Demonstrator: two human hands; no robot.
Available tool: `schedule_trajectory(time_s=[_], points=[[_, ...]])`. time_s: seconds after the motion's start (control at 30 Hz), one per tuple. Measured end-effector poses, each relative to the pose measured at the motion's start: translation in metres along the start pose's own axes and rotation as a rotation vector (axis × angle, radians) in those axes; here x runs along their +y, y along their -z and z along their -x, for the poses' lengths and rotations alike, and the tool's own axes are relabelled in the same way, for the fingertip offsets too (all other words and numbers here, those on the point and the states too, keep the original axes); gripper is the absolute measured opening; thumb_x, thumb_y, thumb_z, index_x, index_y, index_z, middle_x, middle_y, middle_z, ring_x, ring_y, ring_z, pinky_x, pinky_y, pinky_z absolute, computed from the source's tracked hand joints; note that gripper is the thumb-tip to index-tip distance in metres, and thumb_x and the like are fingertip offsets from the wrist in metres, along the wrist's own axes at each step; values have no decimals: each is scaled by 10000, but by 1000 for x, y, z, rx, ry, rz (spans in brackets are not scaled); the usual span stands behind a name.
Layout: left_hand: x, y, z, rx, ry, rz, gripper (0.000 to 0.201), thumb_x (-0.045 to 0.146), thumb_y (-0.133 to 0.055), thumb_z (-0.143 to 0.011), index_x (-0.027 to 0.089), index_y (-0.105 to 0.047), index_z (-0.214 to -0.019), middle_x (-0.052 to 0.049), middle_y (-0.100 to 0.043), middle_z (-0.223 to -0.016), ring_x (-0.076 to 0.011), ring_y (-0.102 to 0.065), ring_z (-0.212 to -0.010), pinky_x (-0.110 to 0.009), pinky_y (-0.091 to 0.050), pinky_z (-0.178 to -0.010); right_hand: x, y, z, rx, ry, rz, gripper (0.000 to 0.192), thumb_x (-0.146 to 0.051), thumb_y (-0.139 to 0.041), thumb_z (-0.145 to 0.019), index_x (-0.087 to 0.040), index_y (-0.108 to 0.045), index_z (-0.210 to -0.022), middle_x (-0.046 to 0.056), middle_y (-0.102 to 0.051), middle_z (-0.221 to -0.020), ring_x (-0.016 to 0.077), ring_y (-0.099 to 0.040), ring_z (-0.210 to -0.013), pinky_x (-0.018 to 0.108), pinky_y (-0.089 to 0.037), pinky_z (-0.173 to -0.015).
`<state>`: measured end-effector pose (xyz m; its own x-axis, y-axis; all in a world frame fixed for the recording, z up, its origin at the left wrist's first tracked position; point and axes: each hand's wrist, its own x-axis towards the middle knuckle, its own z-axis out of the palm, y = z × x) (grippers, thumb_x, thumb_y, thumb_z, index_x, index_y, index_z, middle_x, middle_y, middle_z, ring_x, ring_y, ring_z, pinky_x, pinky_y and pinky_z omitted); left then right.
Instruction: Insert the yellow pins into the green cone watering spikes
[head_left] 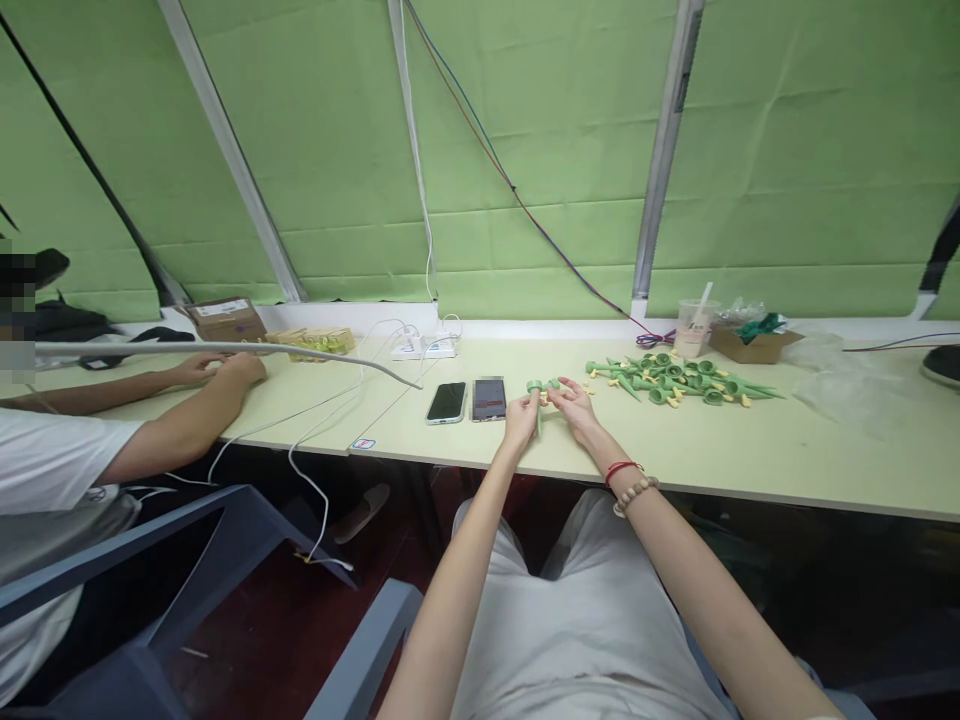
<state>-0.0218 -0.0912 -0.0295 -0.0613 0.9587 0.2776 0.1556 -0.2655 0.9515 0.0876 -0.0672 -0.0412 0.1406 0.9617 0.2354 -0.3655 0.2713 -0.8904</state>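
Observation:
Above the table edge, my left hand [521, 420] is closed on a green cone-shaped plastic piece [535, 386], its pointed stem hanging down below the fingers. My right hand [576, 408] faces it, fingers pinched around a small green part [554, 384]. Small yellow bits show between the two hands; whether they are joined to the green piece I cannot tell. Just right of my hands lies a pile of similar green cone-shaped pieces [664, 378] with yellow bits among them.
Two phones, a dark-screened one [447, 402] and another [489, 398], lie left of my hands. Behind the pile stand a drink cup [691, 330] and a cardboard box [754, 345]. Clear plastic bags [840, 375] lie right. A co-worker's hands [240, 370] rest at the left table.

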Motion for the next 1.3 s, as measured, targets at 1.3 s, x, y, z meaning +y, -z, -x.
schedule_trajectory(time_s=[1.3], points=[[-7,5,-11,118,-146,-55,496,586,-414,-777,151,-581,-606,12,-477,-469,-103,-421,-479,-230,-312,-542,-7,-9,1,-53,59,80,330,-392,-763,-519,-170,-682,-749,59,-692,-822,165,-628,-773,299,-490,-755]])
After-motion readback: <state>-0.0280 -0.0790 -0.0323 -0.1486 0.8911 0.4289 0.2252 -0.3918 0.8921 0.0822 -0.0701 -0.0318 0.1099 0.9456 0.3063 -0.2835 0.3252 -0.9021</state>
